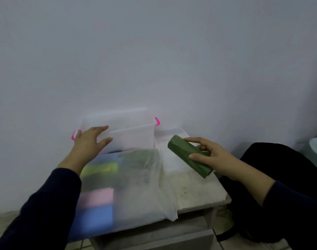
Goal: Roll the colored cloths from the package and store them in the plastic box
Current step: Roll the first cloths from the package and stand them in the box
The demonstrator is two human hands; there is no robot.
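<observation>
R hand (211, 156) grips rolled green cloth (189, 156) beside plastic box (132, 134); L hand (90, 141), fingers spread, holds nothing, at box's front-left.

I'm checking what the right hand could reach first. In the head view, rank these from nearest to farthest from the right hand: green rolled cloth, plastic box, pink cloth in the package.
1. Green rolled cloth: in the grip of the right hand.
2. Plastic box: to the left, against the wall.
3. Pink cloth: farther left, low in the package.
</observation>
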